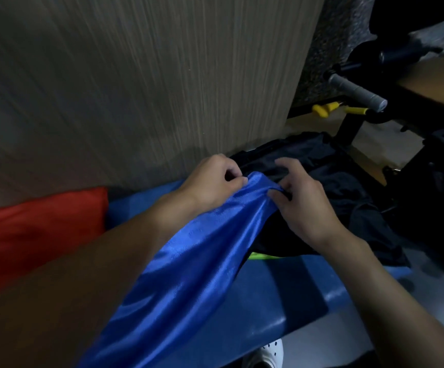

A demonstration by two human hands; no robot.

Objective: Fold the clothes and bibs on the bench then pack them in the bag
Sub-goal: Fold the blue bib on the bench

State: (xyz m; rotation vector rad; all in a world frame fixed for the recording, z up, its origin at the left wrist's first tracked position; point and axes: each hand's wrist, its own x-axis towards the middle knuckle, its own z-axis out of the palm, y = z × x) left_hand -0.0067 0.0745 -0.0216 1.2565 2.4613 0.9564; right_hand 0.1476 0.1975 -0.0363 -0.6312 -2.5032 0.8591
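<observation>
Closest to me, the shiny blue bib (189, 261) drapes along my left forearm, running from 7 o'clock up to the centre. My left hand (210, 181) pinches its top edge. My right hand (305, 205), just at 3 o'clock of it, grips the same edge with curled fingers. Beneath lies the blue bench (282, 293). Black fabric (335, 181), bag or garment I cannot tell, sits on the bench at 2 o'clock of the hands. At 9 o'clock lies a red cloth (29, 229), and a grey handle (356, 92) juts out at 1 o'clock.
</observation>
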